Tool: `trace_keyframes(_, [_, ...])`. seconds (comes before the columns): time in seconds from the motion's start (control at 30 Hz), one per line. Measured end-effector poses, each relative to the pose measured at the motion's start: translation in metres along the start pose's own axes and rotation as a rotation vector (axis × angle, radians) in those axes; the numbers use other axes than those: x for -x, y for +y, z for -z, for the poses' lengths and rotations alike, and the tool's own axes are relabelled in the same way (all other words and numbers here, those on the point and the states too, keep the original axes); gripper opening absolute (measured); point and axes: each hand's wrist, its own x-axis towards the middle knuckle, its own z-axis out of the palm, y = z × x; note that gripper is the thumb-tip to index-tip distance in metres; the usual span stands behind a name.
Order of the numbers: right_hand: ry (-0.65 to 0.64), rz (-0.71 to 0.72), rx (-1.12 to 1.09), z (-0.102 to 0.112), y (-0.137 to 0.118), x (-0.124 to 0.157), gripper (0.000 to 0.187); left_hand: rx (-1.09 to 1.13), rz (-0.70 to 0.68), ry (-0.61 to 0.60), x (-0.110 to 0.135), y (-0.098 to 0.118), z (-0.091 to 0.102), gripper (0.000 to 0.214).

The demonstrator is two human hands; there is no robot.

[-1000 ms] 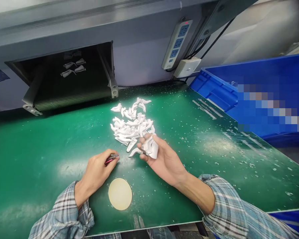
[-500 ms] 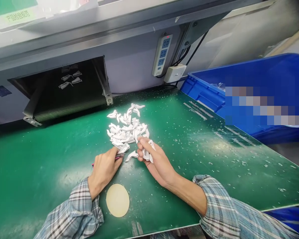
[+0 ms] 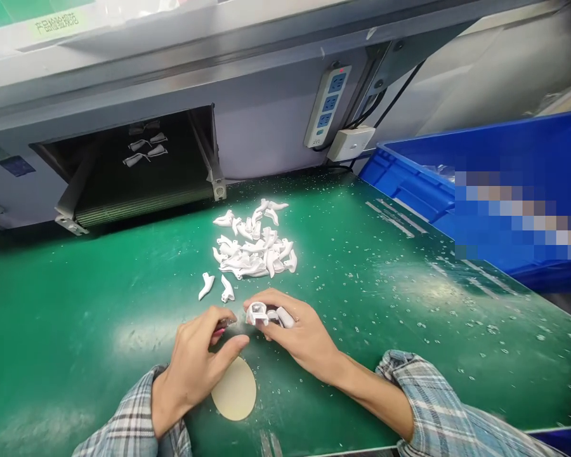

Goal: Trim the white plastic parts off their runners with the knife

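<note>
My right hand [image 3: 295,333] is closed round a few white plastic parts [image 3: 265,313], held just above the green table [image 3: 99,298]. Close to its left, my left hand [image 3: 195,362] grips a small red-handled tool [image 3: 220,327] whose tip points at those parts. A pile of several white curved plastic parts [image 3: 254,244] lies on the table beyond both hands. Two loose white parts [image 3: 216,287] lie apart at the pile's near left side.
A pale round disc [image 3: 235,393] lies under my left hand. A dark conveyor opening [image 3: 137,168] with a few white parts sits at the back left. A blue crate [image 3: 480,184] stands at the right, a power strip [image 3: 327,105] on the back wall. Small white chips litter the table.
My right hand drew back from the pile toward me with its parts. My left hand moved in beside it. Two parts now lie apart from the pile at its left.
</note>
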Motion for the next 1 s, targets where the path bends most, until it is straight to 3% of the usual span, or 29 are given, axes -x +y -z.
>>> trace_keyframes(0.1, [-0.026,0.195,0.12,0.001,0.002,0.003,0.024,0.042,-0.001,-0.077,0.001,-0.002,0.002,0.028])
trace_keyframes(0.2, [-0.053,0.273,0.16,0.0,0.007,0.007,0.028,0.07,-0.013,-0.117,0.003,-0.001,-0.001,0.033])
trace_keyframes(0.73, [-0.03,0.472,0.26,0.0,0.011,0.008,0.033,0.158,0.051,-0.28,0.005,-0.003,-0.002,0.036])
trace_keyframes(1.0, [-0.035,0.442,0.278,0.0,0.011,0.01,0.034,0.242,0.064,-0.364,0.001,0.0,0.003,0.038])
